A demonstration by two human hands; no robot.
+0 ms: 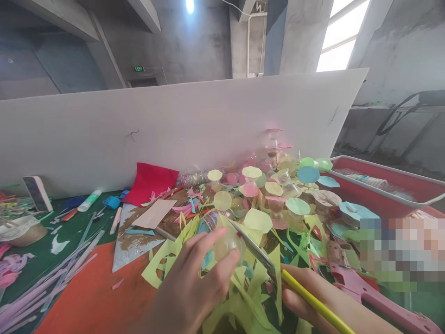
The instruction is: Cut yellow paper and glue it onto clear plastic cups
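My left hand [193, 278] curls around a clear round plastic capsule [227, 247], its fingers on the near side. My right hand [313, 297] grips a yellow-handled cutting tool [313, 301], whose long metal blade reaches up across the capsule's top. Both hands rest above a heap of pale yellow-green paper strips [250, 287]. Beyond them lies a pile of clear plastic capsules and bottle parts [278, 199] topped with pastel paper discs. A pink glue gun [368, 290] lies to the right of my right hand.
A white board [174, 125] stands behind the work surface. To the left lie red felt [149, 183], a glue tube [89, 200], a phone [37, 194], and orange paper [90, 297] on a green mat [45, 250]. A red tray [382, 185] sits at right.
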